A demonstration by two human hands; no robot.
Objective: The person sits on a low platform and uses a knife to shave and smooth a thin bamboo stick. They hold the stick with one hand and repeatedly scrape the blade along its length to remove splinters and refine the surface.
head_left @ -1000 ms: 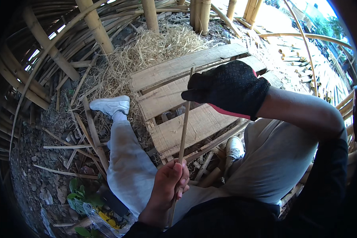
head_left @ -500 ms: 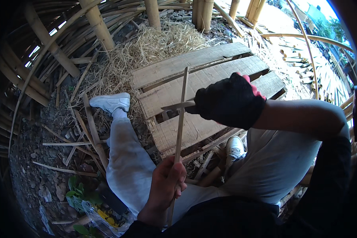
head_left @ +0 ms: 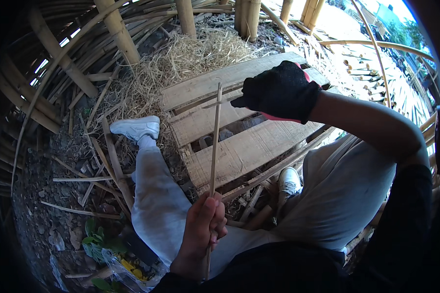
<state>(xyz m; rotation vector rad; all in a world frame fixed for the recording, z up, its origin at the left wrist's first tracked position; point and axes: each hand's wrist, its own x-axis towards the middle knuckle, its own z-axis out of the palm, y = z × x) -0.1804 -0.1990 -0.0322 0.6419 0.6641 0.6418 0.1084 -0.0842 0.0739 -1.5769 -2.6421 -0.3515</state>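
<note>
My bare left hand (head_left: 206,220) is closed round the lower part of a thin bamboo strip (head_left: 214,146), which points up and away from me over a low slatted wooden platform (head_left: 230,154). In a black and red glove, my right hand (head_left: 281,95) grips a knife (head_left: 222,101). The blade reaches leftward and lies across the strip near its far tip. Its handle is hidden inside the glove.
Pale shavings (head_left: 176,63) heap beyond the platform, with bamboo posts (head_left: 117,31) behind. Loose bamboo strips (head_left: 83,179) lie on the ground at left, near a plastic bag (head_left: 127,268) and a green plant (head_left: 93,237). Cut bamboo pieces (head_left: 364,73) lie far right.
My right hand has moved away from me, taking the blade from the strip's upper middle to near its far tip. The strip's far end has shifted slightly left; my left hand keeps hold.
</note>
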